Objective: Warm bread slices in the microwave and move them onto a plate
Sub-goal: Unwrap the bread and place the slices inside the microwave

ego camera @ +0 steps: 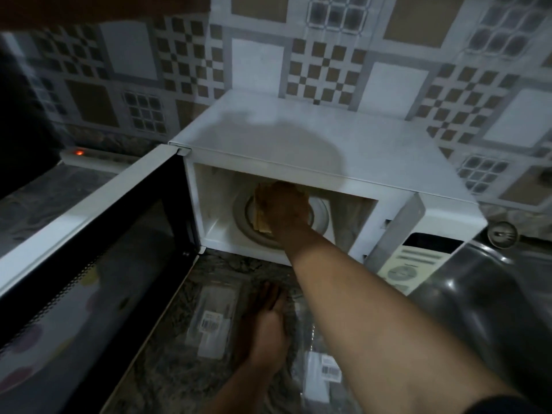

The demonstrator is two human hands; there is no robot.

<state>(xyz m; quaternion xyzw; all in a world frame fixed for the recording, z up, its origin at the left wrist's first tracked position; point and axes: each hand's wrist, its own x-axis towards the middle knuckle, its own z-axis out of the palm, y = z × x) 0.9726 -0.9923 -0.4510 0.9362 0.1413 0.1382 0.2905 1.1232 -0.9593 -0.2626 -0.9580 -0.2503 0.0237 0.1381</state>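
The bread (pixel 260 213) sits inside the microwave (pixel 298 138), over the middle of the turntable (pixel 321 216), and the right hand (pixel 285 207) covers it from above with fingers curled round it, so only its pale left edges show beside the knuckles. Whether the bread rests on the turntable or is lifted clear of it cannot be told, as the hand hides the underside. The turntable's ring shows around the grip on both sides, wider to the right of it. The right forearm runs back from the grip, out through the opening and down toward the lower right corner. To the left of the grip the door (pixel 98 249) stands swung wide open, its dark window facing up and toward the camera. To the right of the grip, past the cavity wall, is the pale panel (pixel 415 261) with its round dial. Below the grip, in front of the microwave, the left hand (pixel 267 327) lies flat on the speckled counter (pixel 227 270), fingers straight and holding nothing, pointing toward the microwave. A clear packet (pixel 210 321) with a barcode label lies just left of that hand, and another one (pixel 324 375) lies to its right, partly under the right forearm. Far right of the grip is a steel sink (pixel 484 294). Far left, against the tiled wall (pixel 325 70), a power strip (pixel 95 155) shows a red light.
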